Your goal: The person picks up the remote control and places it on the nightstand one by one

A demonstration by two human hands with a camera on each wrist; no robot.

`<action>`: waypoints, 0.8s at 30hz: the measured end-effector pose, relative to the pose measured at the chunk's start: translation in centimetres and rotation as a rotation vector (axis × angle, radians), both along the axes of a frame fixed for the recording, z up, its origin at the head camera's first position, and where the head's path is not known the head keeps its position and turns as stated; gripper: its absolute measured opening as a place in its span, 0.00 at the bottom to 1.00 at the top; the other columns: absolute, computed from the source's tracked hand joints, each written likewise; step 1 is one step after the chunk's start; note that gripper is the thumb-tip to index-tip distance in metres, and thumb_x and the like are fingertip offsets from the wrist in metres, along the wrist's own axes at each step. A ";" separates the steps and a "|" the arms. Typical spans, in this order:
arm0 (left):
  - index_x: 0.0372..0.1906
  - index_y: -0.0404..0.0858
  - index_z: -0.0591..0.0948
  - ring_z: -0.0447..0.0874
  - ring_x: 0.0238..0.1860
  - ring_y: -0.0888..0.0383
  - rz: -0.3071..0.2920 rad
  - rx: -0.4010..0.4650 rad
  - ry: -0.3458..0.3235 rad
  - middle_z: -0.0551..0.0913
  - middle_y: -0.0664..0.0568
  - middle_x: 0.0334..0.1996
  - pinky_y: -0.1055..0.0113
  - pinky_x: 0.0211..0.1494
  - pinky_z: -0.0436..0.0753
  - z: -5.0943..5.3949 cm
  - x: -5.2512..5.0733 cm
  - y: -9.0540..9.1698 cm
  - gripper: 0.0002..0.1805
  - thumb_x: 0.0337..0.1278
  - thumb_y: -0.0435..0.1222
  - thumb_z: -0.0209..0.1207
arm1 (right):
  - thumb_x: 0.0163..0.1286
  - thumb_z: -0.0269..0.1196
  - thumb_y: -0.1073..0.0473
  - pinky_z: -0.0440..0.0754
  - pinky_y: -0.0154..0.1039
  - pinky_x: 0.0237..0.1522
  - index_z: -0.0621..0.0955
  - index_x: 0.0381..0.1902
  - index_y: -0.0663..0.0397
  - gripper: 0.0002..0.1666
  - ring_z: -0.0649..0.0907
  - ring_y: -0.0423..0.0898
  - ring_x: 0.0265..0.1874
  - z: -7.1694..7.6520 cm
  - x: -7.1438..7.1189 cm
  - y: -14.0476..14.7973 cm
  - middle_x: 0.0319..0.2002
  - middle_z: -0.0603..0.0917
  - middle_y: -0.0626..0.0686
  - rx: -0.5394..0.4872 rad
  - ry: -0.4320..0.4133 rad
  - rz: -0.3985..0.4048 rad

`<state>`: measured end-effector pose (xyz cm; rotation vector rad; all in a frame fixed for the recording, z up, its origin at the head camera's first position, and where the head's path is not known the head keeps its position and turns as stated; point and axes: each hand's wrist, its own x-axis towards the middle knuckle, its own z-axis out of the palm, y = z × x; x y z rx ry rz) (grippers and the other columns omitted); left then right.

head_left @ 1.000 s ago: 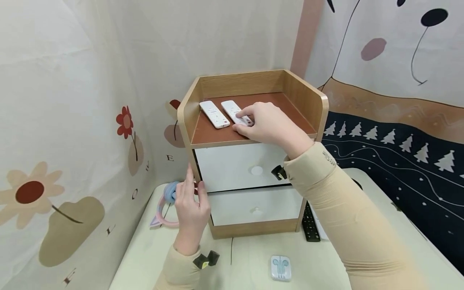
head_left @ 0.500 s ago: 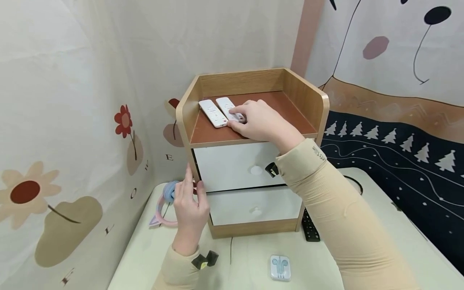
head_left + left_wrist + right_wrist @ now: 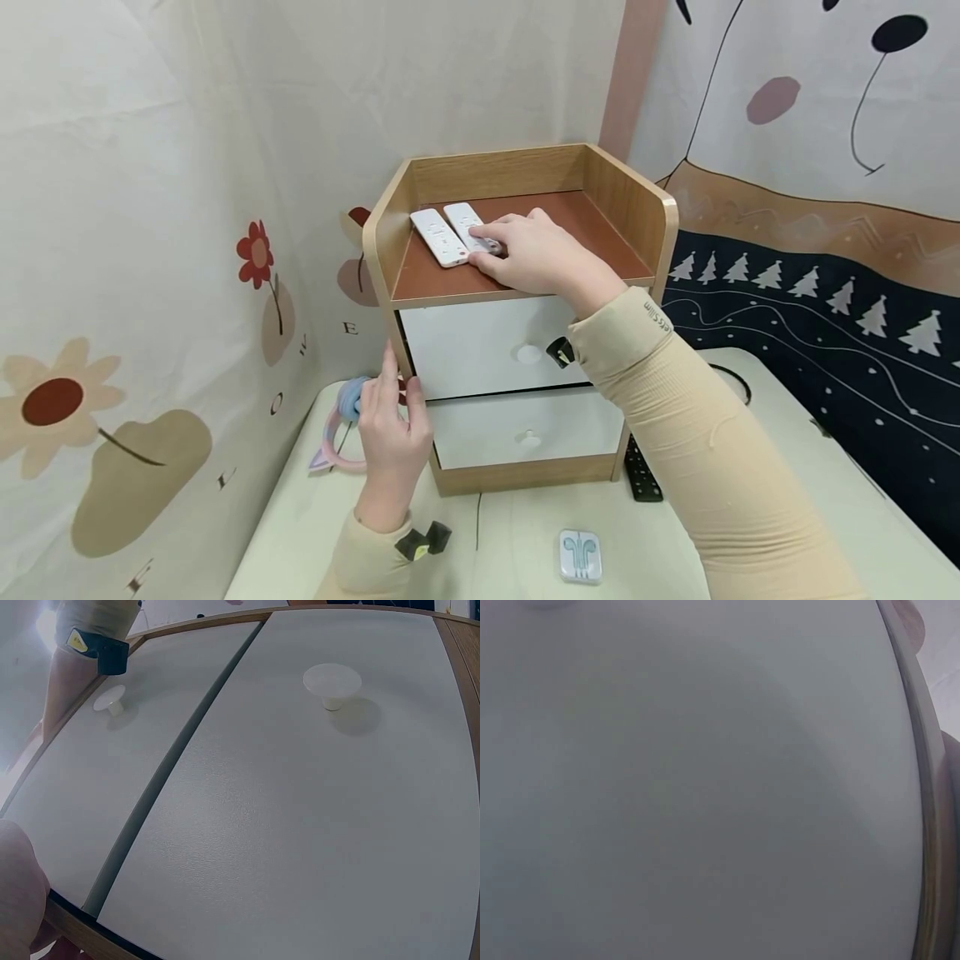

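Observation:
Two white remotes lie side by side on the brown top shelf (image 3: 600, 237) of a wooden cabinet with two white drawers. My right hand (image 3: 543, 257) pinches the near end of the right remote (image 3: 462, 218) between thumb and fingers. Close against it on the left is the other remote (image 3: 438, 239), untouched by my left hand. Lower down, my left hand (image 3: 393, 429) rests with straight fingers on the cabinet's left side. In the left wrist view, part of the left hand (image 3: 19, 892) shows at the edge of the cabinet (image 3: 82, 934). A white drawer front (image 3: 705, 787) fills most of the right wrist view.
An earphone case (image 3: 580, 556) lies on the table (image 3: 517, 533) in front of the cabinet. Left of the cabinet are a blue coil (image 3: 350, 399) and a pink ring-shaped item (image 3: 330, 450). A black keyboard-like object (image 3: 642, 471) sits at the right. Patterned cloth (image 3: 187, 208) hangs behind.
My right hand has moved left with the right remote, which now lies against the other one. My left hand has stayed on the cabinet's side.

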<state>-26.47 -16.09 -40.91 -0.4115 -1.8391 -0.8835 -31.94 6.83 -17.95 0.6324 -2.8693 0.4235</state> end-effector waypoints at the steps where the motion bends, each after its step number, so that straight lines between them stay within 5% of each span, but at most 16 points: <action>1: 0.80 0.25 0.70 0.77 0.41 0.42 -0.001 0.000 0.002 0.80 0.38 0.30 0.55 0.50 0.72 0.0 0.0 0.0 0.32 0.75 0.28 0.60 | 0.84 0.56 0.38 0.70 0.50 0.73 0.73 0.84 0.36 0.35 0.73 0.58 0.66 0.0 0.0 0.0 0.83 0.73 0.54 -0.002 -0.001 0.000; 14: 0.80 0.26 0.70 0.76 0.41 0.43 -0.006 0.009 0.004 0.81 0.38 0.30 0.58 0.48 0.72 0.1 -0.1 0.1 0.32 0.75 0.27 0.59 | 0.83 0.59 0.38 0.72 0.53 0.74 0.74 0.83 0.39 0.36 0.74 0.60 0.68 0.0 0.5 0.3 0.80 0.76 0.55 -0.031 0.040 -0.009; 24: 0.80 0.26 0.70 0.76 0.40 0.43 0.000 -0.002 -0.008 0.81 0.39 0.30 0.57 0.48 0.73 0.0 0.0 0.4 0.32 0.76 0.28 0.60 | 0.80 0.65 0.42 0.72 0.55 0.81 0.78 0.79 0.44 0.34 0.78 0.56 0.77 -1.1 1.9 1.8 0.76 0.82 0.54 -0.172 0.219 0.011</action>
